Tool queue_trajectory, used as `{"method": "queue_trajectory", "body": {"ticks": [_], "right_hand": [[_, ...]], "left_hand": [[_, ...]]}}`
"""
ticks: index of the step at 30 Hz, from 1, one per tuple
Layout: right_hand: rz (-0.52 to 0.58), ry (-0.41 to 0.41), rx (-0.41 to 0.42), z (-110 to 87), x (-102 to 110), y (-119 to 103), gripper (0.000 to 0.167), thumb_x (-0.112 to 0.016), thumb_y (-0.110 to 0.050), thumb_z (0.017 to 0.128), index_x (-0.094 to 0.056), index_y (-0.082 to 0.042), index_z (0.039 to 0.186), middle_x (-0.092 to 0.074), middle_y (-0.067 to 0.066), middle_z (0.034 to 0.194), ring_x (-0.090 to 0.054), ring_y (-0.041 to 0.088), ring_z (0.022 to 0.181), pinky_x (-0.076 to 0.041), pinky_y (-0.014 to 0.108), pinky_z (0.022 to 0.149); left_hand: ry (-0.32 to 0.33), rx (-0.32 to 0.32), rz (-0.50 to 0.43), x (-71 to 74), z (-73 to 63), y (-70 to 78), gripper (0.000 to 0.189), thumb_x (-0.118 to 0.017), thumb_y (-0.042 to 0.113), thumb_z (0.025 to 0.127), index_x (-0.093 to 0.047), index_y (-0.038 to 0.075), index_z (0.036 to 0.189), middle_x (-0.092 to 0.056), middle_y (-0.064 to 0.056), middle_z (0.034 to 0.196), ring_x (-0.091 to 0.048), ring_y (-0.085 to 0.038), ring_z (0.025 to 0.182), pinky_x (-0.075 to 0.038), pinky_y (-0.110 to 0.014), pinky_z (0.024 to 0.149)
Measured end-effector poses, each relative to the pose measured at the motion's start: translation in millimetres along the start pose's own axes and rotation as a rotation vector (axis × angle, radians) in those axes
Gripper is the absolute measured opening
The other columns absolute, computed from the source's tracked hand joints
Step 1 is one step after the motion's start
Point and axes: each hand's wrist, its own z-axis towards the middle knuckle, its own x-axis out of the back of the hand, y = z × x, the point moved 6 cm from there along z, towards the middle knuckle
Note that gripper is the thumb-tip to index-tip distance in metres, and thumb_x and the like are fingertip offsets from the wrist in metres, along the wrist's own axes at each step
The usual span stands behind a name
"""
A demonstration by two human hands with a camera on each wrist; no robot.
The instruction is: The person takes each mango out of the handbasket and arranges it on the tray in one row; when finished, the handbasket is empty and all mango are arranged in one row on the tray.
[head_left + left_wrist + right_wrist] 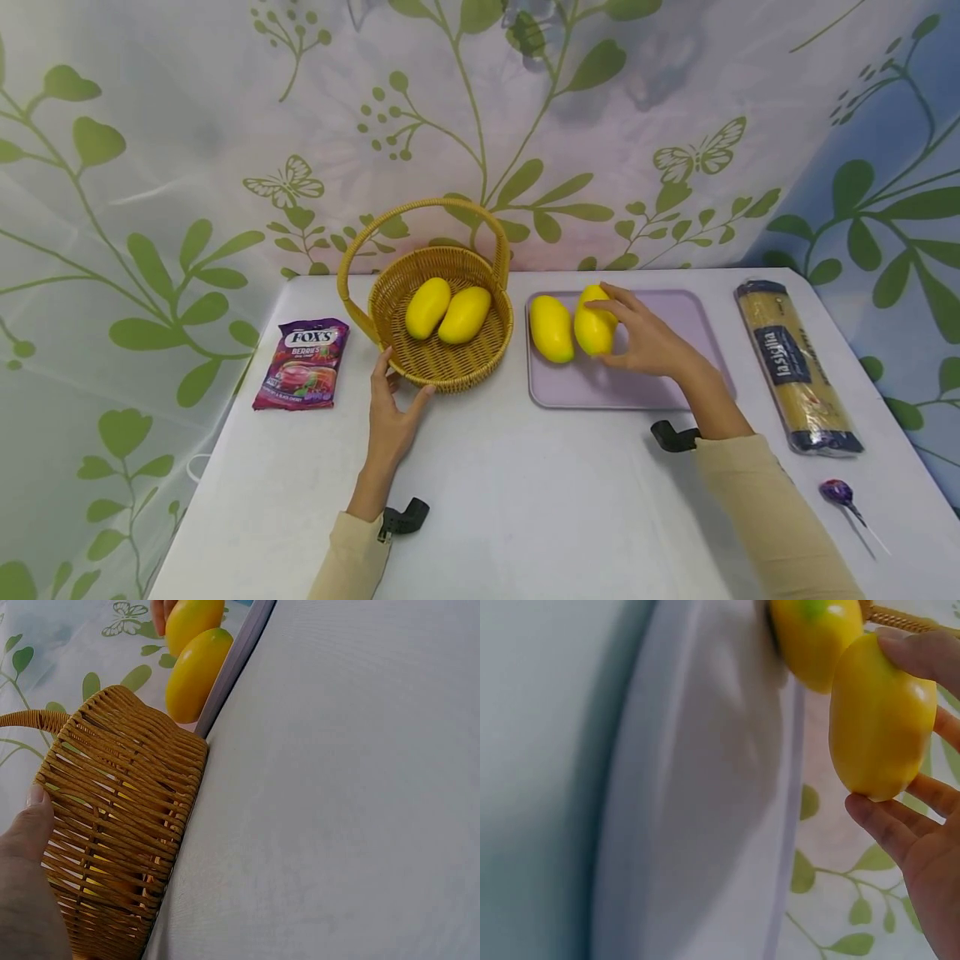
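My right hand (647,340) pinches a yellow mango (595,321) between thumb and fingertips. In the right wrist view this mango (881,720) appears raised off the tray. Beside it, a second mango (552,329) rests on the left end of the lilac tray (667,387). Two more mangoes, one left (428,308) and one right (464,315), lie inside a round wicker basket (450,379) with a tall handle. My left hand (390,421) holds the basket's near left side, its thumb (34,821) against the woven wall in the left wrist view; some fingertips are hidden.
Left of the basket lies a purple candy bag (303,364). A pack of spaghetti (797,367) lies right of the tray, with a wrapped lollipop (837,493) nearer the front. A leaf-patterned curtain (525,125) hangs behind the white table (525,500).
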Motion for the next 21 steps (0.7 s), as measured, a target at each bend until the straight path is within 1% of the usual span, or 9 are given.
{"method": "queue_trajectory", "body": {"ticks": [3, 7, 10, 17, 21], "right_hand": [[0.006, -0.009, 0.003, -1.3, -4.5, 6.6, 0.076, -0.088, -0.014, 0.068, -0.052, -0.011, 0.135, -0.026, 0.022, 0.156, -0.032, 0.047, 0.139, -0.039, 0.065, 0.101], [0.019, -0.029, -0.008, -2.5, -9.6, 13.4, 0.078, -0.088, -0.012, 0.067, -0.051, -0.01, 0.136, -0.026, 0.024, 0.156, -0.031, 0.048, 0.14, -0.039, 0.065, 0.102], [0.032, -0.041, -0.019, -3.4, -13.1, 17.0, 0.078, -0.087, -0.011, 0.067, -0.051, -0.009, 0.136, -0.025, 0.026, 0.155, -0.031, 0.049, 0.139, -0.039, 0.066, 0.101], [0.034, -0.072, -0.034, -2.9, -20.0, 22.2, 0.081, -0.088, -0.012, 0.067, -0.049, -0.008, 0.138, -0.025, 0.024, 0.156, -0.032, 0.049, 0.138, -0.038, 0.065, 0.103], [0.04, -0.074, -0.043, -1.8, -20.9, 23.0, 0.081, -0.087, -0.012, 0.067, -0.049, -0.009, 0.139, -0.025, 0.022, 0.157, -0.034, 0.049, 0.137, -0.039, 0.064, 0.103]], "left_hand": [[0.0, 0.002, 0.001, -0.1, -0.1, -0.3, 0.087, -0.073, 0.032, 0.088, -0.017, 0.027, 0.156, -0.034, -0.008, 0.154, -0.045, -0.026, 0.13, -0.039, -0.044, 0.106], [0.001, 0.002, -0.003, -0.2, 0.7, -0.8, 0.087, -0.073, 0.032, 0.088, -0.019, 0.023, 0.156, -0.034, -0.008, 0.153, -0.045, -0.026, 0.129, -0.039, -0.045, 0.106], [-0.001, 0.002, -0.003, 0.1, 0.6, -1.0, 0.087, -0.073, 0.031, 0.088, -0.019, 0.023, 0.156, -0.034, -0.008, 0.153, -0.045, -0.026, 0.129, -0.038, -0.045, 0.106], [-0.003, 0.009, 0.003, 0.4, 0.0, -1.3, 0.087, -0.073, 0.032, 0.089, -0.017, 0.029, 0.156, -0.033, -0.007, 0.154, -0.045, -0.025, 0.13, -0.038, -0.044, 0.107], [-0.001, 0.005, 0.003, 0.1, 0.2, -1.2, 0.088, -0.073, 0.032, 0.088, -0.017, 0.031, 0.155, -0.034, -0.007, 0.154, -0.045, -0.025, 0.13, -0.038, -0.045, 0.107]]}}
